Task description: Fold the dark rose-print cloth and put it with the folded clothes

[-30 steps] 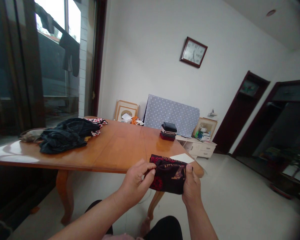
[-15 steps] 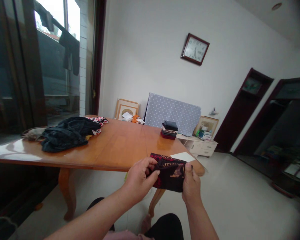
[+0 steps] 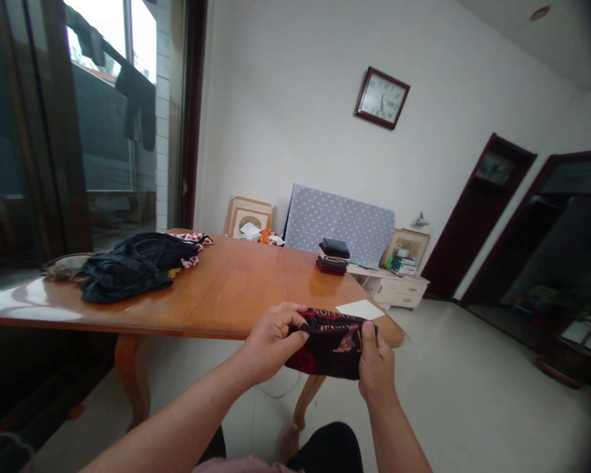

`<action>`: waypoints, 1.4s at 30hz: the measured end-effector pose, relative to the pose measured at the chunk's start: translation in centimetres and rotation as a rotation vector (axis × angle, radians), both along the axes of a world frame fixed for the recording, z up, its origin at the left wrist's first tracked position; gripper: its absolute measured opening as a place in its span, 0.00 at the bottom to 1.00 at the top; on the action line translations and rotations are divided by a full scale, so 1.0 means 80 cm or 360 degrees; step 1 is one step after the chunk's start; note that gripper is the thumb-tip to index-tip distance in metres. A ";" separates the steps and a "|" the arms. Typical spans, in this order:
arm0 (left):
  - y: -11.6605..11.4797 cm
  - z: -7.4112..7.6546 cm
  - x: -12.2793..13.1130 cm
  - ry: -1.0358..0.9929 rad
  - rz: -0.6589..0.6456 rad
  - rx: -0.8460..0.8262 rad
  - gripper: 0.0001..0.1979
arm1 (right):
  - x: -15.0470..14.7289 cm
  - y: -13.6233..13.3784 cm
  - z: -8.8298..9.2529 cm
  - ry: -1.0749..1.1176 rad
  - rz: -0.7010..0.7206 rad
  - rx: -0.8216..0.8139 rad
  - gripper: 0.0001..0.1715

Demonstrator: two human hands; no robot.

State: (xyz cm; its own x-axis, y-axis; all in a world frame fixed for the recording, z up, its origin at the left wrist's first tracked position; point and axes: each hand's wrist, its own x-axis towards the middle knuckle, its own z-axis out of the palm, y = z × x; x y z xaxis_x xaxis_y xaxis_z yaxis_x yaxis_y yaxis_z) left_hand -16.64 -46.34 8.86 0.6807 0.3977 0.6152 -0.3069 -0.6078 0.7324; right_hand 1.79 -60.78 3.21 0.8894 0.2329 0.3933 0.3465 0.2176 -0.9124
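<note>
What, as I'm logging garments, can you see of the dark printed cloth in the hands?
The dark printed cloth looks soft and nearly black, with red patterning, a tan motif and pale, partly legible lettering. It is folded into an oblong, its layers apart along the top. The left hand pinches its left end; the right hand grips its right end. It is held up near the wooden table.

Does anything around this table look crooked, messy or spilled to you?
I see no spill. The dark clothes heap on the left of the table looks messy compared with the neat folded stack. The wall clock appears crooked, but the dark door leans the same way, so that's probably camera tilt.
</note>
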 end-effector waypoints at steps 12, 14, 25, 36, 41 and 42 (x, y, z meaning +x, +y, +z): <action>0.013 -0.030 0.010 -0.0005 0.0146 -0.0218 0.06 | 0.002 -0.001 -0.007 -0.0189 -0.0050 -0.0167 0.35; 0.013 -0.027 0.005 0.0058 0.0304 0.0147 0.09 | 0.002 -0.001 -0.007 -0.0212 -0.0060 -0.0199 0.35; -0.022 -0.001 0.003 0.0238 0.0711 0.1268 0.41 | -0.027 -0.008 0.022 -0.0369 0.0075 -0.0373 0.31; -0.041 -0.028 0.029 0.0334 0.0776 0.1366 0.42 | -0.041 0.001 0.017 -0.0509 0.0094 -0.0427 0.30; -0.016 -0.026 0.031 0.0354 0.0694 0.1275 0.44 | -0.045 -0.005 0.020 -0.0519 0.0215 -0.0405 0.28; -0.015 -0.026 0.030 0.0397 0.0645 0.1262 0.45 | -0.044 -0.005 0.019 -0.0524 0.0222 -0.0408 0.27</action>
